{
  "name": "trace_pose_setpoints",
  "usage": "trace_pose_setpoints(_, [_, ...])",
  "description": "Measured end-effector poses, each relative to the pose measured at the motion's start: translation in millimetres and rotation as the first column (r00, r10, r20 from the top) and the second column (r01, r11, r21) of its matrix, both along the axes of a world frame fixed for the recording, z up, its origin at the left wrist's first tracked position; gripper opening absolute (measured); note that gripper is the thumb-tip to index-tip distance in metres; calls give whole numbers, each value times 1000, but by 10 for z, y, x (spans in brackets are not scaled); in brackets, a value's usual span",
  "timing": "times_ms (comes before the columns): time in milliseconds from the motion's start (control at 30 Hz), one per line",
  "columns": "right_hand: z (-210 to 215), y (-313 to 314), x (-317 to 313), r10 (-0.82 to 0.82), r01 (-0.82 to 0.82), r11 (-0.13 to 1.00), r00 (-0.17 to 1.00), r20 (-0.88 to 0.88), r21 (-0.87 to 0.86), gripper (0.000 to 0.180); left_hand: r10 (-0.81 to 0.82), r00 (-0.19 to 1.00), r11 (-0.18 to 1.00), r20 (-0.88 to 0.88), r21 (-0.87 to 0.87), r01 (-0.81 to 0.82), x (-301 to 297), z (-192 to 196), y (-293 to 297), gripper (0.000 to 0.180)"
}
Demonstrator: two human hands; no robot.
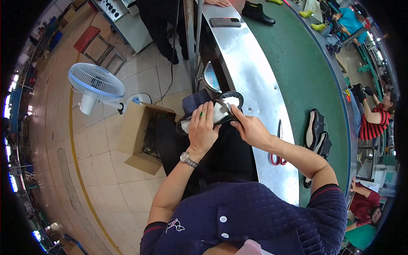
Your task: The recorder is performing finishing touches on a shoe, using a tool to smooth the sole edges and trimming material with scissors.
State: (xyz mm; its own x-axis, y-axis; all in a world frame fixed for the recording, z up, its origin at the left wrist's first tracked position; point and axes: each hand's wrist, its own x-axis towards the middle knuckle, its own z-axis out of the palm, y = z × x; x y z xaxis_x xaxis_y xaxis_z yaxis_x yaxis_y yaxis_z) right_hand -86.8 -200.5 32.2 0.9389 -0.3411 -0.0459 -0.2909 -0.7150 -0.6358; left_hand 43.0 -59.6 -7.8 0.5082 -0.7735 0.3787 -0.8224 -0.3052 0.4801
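Note:
A black shoe [233, 98] with a white inner or sole face lies across my lap, beside the metal bench edge. My left hand [204, 127] wraps over its near left part, fingers closed against the white surface. My right hand [253, 129] pinches the shoe's dark rim or strap at the right; what exactly lies between those fingertips is partly hidden. Scissors [278, 160] with red handles rest on the metal bench next to my right forearm. A dark blue block-like object [195, 101] sits just beyond my left hand.
The metal bench top [263, 80] runs along a green conveyor belt [282, 55] carrying black shoes [315, 127] and a black ankle boot [257, 13]. A phone [225, 22] lies farther up. Left are a cardboard box [131, 127], a fan [97, 83] and a stool [88, 39]. Other people work nearby.

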Motion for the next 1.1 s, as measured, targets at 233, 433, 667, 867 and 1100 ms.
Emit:
trace_pose_setpoints(233, [711, -303, 413, 237, -402, 864, 857, -457, -305, 48, -20, 973, 999, 232, 37, 12, 118, -146, 71, 69])
trace_pose_setpoints(433, [257, -196, 509, 56, -129, 959, 959, -277, -253, 56, -43, 959, 999, 281, 44, 32, 85, -194, -1, 66])
trace_pose_setpoints(667, [144, -235, 503, -30, 2, 988, 985, -172, -157, 49, -19, 967, 1000, 255, 23, 13, 80, -176, 1, 63])
trace_pose_setpoints(867, [245, -244, 517, -83, 81, 996, 996, -43, -25, 50, -4, 967, 1000, 255, 28, -3, 69, -170, 11, 63])
trace_pose_setpoints(1100, [371, -160, 557, 26, -38, 996, 989, -144, -82, 53, 9, 971, 999, 238, 33, -17, 64, -198, 43, 64])
